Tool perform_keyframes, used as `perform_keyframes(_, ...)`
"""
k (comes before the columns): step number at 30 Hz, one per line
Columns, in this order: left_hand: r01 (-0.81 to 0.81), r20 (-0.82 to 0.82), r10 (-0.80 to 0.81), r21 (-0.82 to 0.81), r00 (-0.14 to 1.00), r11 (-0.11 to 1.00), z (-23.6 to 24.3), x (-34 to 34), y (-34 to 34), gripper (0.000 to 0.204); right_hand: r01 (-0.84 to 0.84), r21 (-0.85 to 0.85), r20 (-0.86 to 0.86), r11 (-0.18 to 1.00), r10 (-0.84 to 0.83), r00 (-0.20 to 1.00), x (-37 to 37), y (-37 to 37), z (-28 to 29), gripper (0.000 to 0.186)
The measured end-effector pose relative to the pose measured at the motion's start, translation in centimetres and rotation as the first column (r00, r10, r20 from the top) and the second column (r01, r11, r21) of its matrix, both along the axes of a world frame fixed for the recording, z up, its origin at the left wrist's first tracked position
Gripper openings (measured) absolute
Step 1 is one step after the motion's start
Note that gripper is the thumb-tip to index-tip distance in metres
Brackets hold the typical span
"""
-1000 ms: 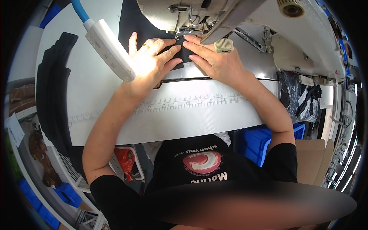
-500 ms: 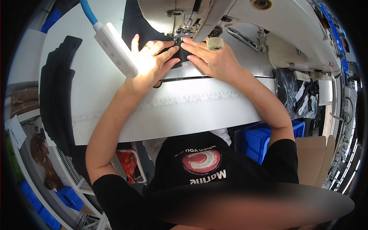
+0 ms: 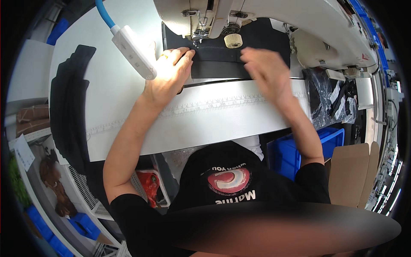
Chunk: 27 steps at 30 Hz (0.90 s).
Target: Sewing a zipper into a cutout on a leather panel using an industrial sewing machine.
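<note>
Black fabric (image 3: pixel 222 64), 12 o'clock on worktop (image 3: pixel 205 120): likely soft, light, limp | left hand (image 3: pixel 169 73) fingers spread, pressing its edge | right hand (image 3: pixel 265 70) blurred, fingers' state unclear | best held flat near sewing machine (image 3: pixel 274 17) needle.

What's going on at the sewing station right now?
A person sits at a white sewing machine, working a piece of black fabric on the machine bed. The left hand lies flat on the fabric beside the presser foot, under a white lamp on a blue gooseneck. The right hand is blurred over the fabric's right part; contact cannot be told. A stack of black pieces lies at the left of the white table.
</note>
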<state>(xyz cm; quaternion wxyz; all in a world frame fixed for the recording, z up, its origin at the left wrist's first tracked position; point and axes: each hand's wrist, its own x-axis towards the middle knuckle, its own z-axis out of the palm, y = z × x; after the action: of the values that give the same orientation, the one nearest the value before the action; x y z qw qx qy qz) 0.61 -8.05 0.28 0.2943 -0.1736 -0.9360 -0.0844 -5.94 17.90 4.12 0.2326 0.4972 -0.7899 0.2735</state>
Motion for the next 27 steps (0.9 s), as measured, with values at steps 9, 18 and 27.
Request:
perform_keyframes(9,0.095,-0.01,-0.095,0.012,0.995,0.995,-0.3,-0.5,-0.7,0.028,0.515,0.252,-0.069,0.819,-0.516,0.854,0.7,12.3,-2.7,0.02)
perform_keyframes(18,0.14,-0.076,-0.134,0.074,0.988,0.987,-0.1,-1.4,-0.4,0.032,0.528,0.175,-0.165,0.831,-0.504,0.848,-4.7,8.8,-1.3,0.025)
perform_keyframes(27,0.109,0.052,-0.113,0.067,0.992,0.992,-0.4,-0.4,-0.4,0.044,0.654,0.453,-0.003,0.606,-0.732,0.681,-1.1,13.8,-0.7,0.022)
